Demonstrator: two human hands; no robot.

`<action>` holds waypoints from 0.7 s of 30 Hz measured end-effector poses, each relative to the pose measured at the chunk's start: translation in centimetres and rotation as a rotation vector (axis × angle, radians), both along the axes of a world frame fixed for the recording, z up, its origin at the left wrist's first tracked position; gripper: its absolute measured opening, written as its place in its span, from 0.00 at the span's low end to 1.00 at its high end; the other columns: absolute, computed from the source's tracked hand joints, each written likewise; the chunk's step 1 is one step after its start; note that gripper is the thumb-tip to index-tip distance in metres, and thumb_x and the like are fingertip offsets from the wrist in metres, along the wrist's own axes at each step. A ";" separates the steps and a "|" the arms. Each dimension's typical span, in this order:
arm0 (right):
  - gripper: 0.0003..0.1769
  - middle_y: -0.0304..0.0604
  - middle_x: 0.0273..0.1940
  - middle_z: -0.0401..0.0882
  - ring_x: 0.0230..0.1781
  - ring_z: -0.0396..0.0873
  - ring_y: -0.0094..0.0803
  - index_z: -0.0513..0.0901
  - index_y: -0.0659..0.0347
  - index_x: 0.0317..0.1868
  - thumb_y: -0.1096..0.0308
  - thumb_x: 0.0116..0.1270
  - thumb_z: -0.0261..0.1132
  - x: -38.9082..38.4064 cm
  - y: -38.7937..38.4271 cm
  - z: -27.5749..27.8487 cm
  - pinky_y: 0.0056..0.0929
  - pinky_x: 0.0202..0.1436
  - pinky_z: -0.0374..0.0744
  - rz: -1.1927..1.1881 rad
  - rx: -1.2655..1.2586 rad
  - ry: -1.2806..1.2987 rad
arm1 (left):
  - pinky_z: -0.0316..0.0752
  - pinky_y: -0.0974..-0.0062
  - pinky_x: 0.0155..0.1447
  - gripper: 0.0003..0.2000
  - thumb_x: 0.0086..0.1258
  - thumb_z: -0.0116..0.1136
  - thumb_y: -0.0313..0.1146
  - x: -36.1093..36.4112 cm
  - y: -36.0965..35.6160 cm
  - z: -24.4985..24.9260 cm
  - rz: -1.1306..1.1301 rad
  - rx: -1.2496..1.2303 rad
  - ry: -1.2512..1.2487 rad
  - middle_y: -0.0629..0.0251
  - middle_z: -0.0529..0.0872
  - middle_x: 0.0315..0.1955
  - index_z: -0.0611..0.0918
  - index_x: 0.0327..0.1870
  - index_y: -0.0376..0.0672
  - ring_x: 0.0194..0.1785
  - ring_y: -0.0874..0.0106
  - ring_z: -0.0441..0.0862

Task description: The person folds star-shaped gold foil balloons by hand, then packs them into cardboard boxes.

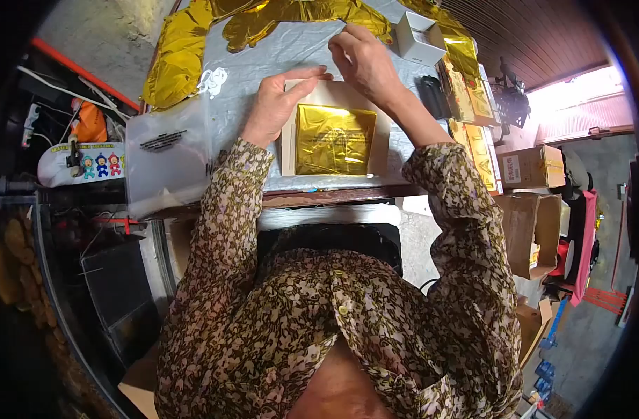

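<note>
A shallow pale box point(288, 150) lies at the table's near edge with a flat gold foil packet point(335, 143) in it. Dark print, too small to read, shows on the foil. My left hand point(277, 101) is at the box's far left corner, its straight fingers along the far edge and the thumb on the near side, gripping the rim. Raised above the far right part of the box, my right hand point(367, 63) has its fingers curled into a pinch. Whatever may be between those fingertips is hidden.
Gold foil pieces point(176, 66) lie along the table's left and far sides. A white open box point(420, 36) stands at the far right, near a dark object point(433, 96) and printed boxes point(476, 150). On the left is a translucent plastic bag point(167, 157). Cardboard boxes point(532, 230) stand beyond the table's right.
</note>
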State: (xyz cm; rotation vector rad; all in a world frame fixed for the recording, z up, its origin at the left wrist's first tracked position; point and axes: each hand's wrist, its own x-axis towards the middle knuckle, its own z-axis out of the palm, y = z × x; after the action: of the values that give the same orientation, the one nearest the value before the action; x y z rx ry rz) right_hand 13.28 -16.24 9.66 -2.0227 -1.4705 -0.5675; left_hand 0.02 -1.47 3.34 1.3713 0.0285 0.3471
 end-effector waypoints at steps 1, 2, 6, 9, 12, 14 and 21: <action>0.10 0.45 0.39 0.81 0.40 0.81 0.46 0.84 0.60 0.40 0.75 0.57 0.71 0.0 -0.2 0.1 0.39 0.44 0.79 0.028 0.076 -0.039 | 0.78 0.81 0.57 0.14 0.75 0.64 0.30 -0.2 -0.1 0.6 -0.013 -0.061 0.004 0.62 0.90 0.50 0.86 0.56 0.32 0.50 0.77 0.85; 0.10 0.45 0.39 0.81 0.40 0.81 0.46 0.84 0.60 0.40 0.75 0.57 0.71 -0.1 -0.5 0.2 0.39 0.44 0.79 0.029 0.076 -0.041 | 0.79 0.81 0.57 0.14 0.75 0.63 0.30 -0.3 -0.2 1.1 -0.026 -0.122 0.009 0.61 0.89 0.51 0.86 0.56 0.32 0.50 0.77 0.86; 0.15 0.41 0.42 0.82 0.43 0.81 0.41 0.85 0.58 0.46 0.72 0.57 0.72 -1.4 -1.5 0.2 0.38 0.47 0.77 0.122 -0.031 -0.273 | 0.79 0.81 0.57 0.14 0.74 0.64 0.29 -0.3 -0.2 0.6 -0.019 -0.214 0.036 0.60 0.89 0.51 0.86 0.55 0.31 0.51 0.77 0.85; 0.16 0.40 0.43 0.81 0.47 0.79 0.38 0.85 0.58 0.50 0.68 0.61 0.69 -2.2 -1.5 -0.3 0.35 0.51 0.75 0.079 -0.138 -0.266 | 0.79 0.81 0.57 0.14 0.74 0.64 0.28 -0.5 -0.3 0.7 0.020 -0.171 0.077 0.59 0.89 0.51 0.86 0.56 0.31 0.51 0.77 0.85; 0.15 0.40 0.42 0.79 0.46 0.79 0.38 0.84 0.58 0.48 0.69 0.59 0.69 -2.1 -1.5 -0.6 0.35 0.51 0.75 0.085 -0.171 -0.233 | 0.79 0.80 0.57 0.14 0.74 0.64 0.28 -0.6 -0.5 1.1 0.013 -0.115 0.012 0.59 0.90 0.50 0.86 0.56 0.30 0.51 0.77 0.85; 0.14 0.40 0.40 0.79 0.44 0.78 0.38 0.83 0.59 0.46 0.69 0.58 0.69 -2.2 -1.4 -0.2 0.35 0.50 0.75 0.096 -0.178 -0.256 | 0.78 0.80 0.58 0.14 0.74 0.64 0.28 -0.6 -0.4 1.0 0.031 -0.038 0.012 0.60 0.90 0.49 0.86 0.55 0.29 0.51 0.77 0.85; 0.13 0.42 0.32 0.73 0.35 0.76 0.40 0.78 0.60 0.35 0.71 0.50 0.71 -1.7 -0.4 -0.2 0.37 0.42 0.74 0.159 -0.062 -0.251 | 0.77 0.79 0.59 0.14 0.74 0.64 0.29 -0.5 -0.2 0.5 0.009 -0.074 0.037 0.61 0.90 0.49 0.86 0.56 0.30 0.52 0.77 0.84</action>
State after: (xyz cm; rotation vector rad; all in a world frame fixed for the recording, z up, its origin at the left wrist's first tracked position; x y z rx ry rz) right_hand 11.55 -16.62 9.47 -1.9116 -1.7985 -0.7370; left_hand -0.53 -1.65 3.86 1.3051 0.0775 0.3255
